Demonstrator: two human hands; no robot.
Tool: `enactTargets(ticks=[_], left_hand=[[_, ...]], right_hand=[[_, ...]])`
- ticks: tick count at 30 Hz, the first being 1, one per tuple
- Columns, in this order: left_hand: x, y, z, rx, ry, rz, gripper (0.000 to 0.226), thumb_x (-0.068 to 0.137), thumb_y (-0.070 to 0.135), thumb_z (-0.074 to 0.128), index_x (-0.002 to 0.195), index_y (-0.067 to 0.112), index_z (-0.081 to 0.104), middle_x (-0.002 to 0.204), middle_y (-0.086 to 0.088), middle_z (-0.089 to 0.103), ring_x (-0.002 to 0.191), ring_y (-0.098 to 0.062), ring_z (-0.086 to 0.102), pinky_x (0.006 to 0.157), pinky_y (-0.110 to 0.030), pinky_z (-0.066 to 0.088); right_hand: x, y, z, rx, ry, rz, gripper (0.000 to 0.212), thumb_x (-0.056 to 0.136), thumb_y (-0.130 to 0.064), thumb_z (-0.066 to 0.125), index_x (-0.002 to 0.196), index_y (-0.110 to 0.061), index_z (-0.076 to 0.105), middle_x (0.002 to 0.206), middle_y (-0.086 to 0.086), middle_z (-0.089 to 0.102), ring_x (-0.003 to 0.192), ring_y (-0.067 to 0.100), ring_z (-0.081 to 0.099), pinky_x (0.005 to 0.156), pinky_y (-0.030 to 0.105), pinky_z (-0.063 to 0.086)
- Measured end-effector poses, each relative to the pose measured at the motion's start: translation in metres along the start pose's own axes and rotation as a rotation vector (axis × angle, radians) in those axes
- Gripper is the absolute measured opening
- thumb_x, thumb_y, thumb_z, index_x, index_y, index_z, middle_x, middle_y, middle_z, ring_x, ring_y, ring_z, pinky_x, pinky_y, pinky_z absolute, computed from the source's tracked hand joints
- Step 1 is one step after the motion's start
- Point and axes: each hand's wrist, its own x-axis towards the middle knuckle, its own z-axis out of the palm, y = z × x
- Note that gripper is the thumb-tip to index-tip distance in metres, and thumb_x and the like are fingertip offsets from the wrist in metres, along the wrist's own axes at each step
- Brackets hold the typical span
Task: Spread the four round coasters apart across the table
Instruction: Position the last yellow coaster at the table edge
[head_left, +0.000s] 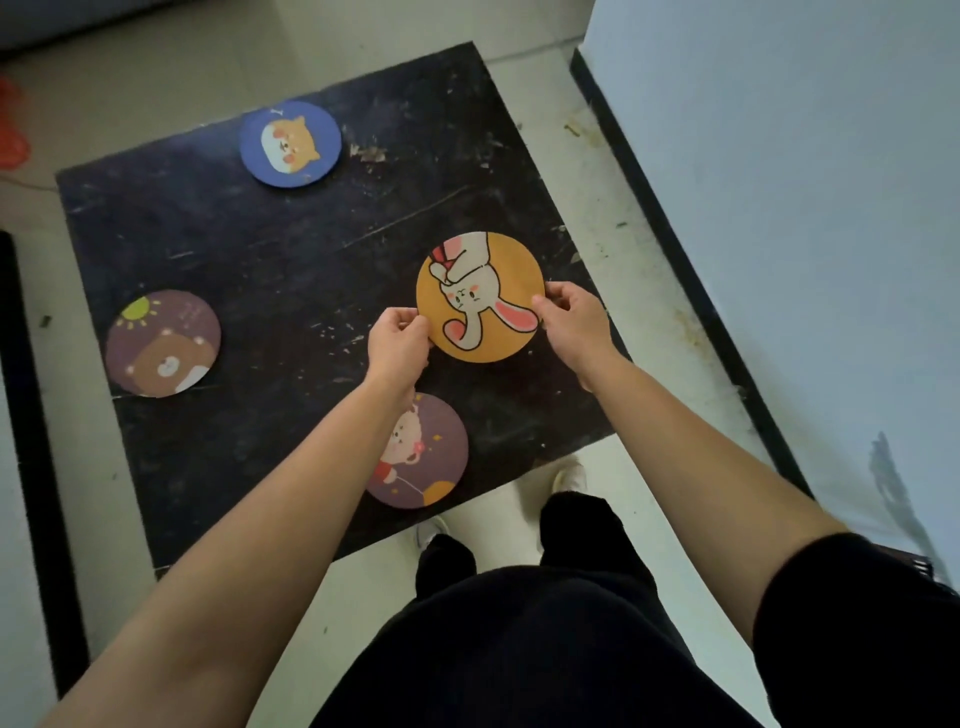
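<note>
Purple bear coaster (162, 344) sits far left on the table (291, 291), blue one (290, 144) at the back. Your left hand (399, 343) and right hand (570, 321) pinch the orange coaster's (480, 296) opposite rims, right of centre. It looks thin, stiff and light; keep to the edges.

My left forearm covers the left edge of the purple coaster (426, 452) nearest me, so its print there is hidden. My fingertips (415, 325) wrap the rim of the orange rabbit coaster (480, 296) on both sides; I cannot tell whether it lies on the dark surface (291, 270) or hovers just above. The small writing on the bear coaster (162, 344) is too faint to read. An orange-red thing (11, 130) is cut off at the left edge. My shoes are half hidden by my trousers.
</note>
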Motion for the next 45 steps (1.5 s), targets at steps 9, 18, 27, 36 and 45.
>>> enactTargets(ticks=[9,18,27,36,45], left_hand=[[0.006,0.038,0.089,-0.058,0.211,0.008,0.011,0.091,0.02,0.056,0.099,0.018,0.063,0.099,-0.006,0.072,0.079,-0.015,0.062,0.063,-0.031,0.049],[-0.026,0.078,0.228,-0.282,0.423,-0.117,0.013,0.092,0.019,0.055,0.099,0.014,0.063,0.097,-0.008,0.07,0.079,-0.017,0.06,0.064,-0.032,0.046],[-0.017,0.115,0.257,-0.443,0.608,-0.098,0.009,0.089,0.011,0.055,0.091,0.015,0.063,0.076,0.0,0.066,0.063,-0.009,0.058,0.055,-0.025,0.044],[0.053,0.139,0.252,-0.744,0.727,-0.203,0.004,0.086,0.012,0.056,0.086,0.014,0.06,0.085,-0.007,0.065,0.074,-0.02,0.055,0.06,-0.032,0.036],[0.064,0.138,0.234,-0.817,0.995,-0.332,0.008,0.082,0.014,0.065,0.078,0.02,0.066,0.083,-0.006,0.067,0.074,-0.018,0.056,0.06,-0.031,0.042]], right_hand=[[0.091,-0.006,-0.072,0.024,-0.199,-0.131,0.026,0.096,-0.028,0.057,0.119,-0.017,0.065,0.091,-0.016,0.063,0.087,0.003,0.062,0.075,0.021,0.052],[0.178,-0.017,-0.193,-0.103,-0.476,-0.222,0.032,0.096,-0.029,0.055,0.124,-0.017,0.064,0.102,-0.001,0.072,0.099,0.017,0.067,0.092,0.039,0.054],[0.246,-0.075,-0.195,-0.219,-0.67,-0.348,0.03,0.092,-0.033,0.057,0.119,-0.022,0.065,0.097,-0.006,0.073,0.097,0.015,0.067,0.09,0.04,0.056],[0.319,-0.133,-0.128,-0.444,-0.823,-0.445,0.016,0.093,-0.033,0.059,0.107,-0.029,0.065,0.095,-0.012,0.073,0.095,0.009,0.067,0.088,0.033,0.054],[0.336,-0.173,-0.054,-0.66,-1.038,-0.563,0.015,0.094,-0.029,0.062,0.107,-0.025,0.068,0.09,-0.011,0.07,0.088,0.009,0.065,0.076,0.027,0.051]])
